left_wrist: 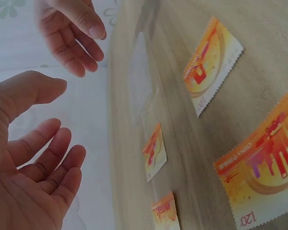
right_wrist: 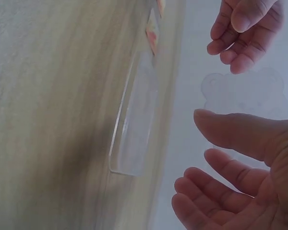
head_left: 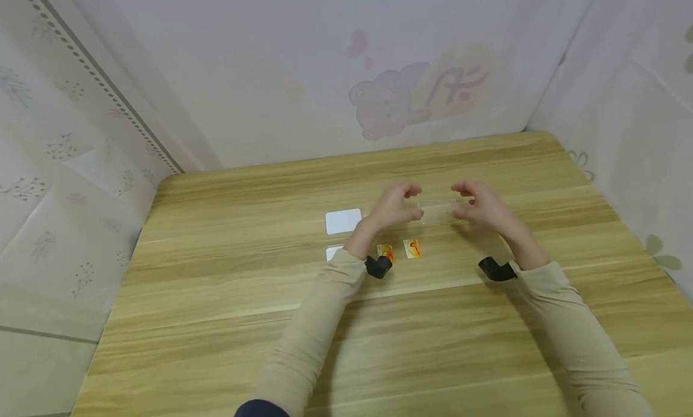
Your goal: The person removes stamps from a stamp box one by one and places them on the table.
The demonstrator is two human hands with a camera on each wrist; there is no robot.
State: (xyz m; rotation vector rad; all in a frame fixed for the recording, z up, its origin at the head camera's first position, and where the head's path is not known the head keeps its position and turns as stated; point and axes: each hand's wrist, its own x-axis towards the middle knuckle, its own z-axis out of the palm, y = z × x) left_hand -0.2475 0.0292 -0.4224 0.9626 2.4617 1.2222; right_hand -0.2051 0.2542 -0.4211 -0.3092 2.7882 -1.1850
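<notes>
A clear flat plastic piece [head_left: 438, 213], perhaps a sleeve or shallow case, lies on the wooden table between the two hands. My left hand [head_left: 397, 205] hovers by its left end with thumb and fingers spread apart, holding nothing. Over the right end, my right hand [head_left: 480, 206] is held in the air, fingers loosely bent and no object in them. In the right wrist view the plastic piece [right_wrist: 134, 117] lies apart from the right hand [right_wrist: 240, 177]. Several orange and yellow stamps, including one stamp [head_left: 412, 248] and a larger-looking stamp [left_wrist: 259, 165], lie near the left hand.
A white card [head_left: 343, 221] with a dark edge lies left of the left hand. Below it, a second white card [head_left: 334, 252] is partly hidden by the left forearm. The wooden table [head_left: 227, 260] meets a patterned curtain [head_left: 271, 74] at its back edge.
</notes>
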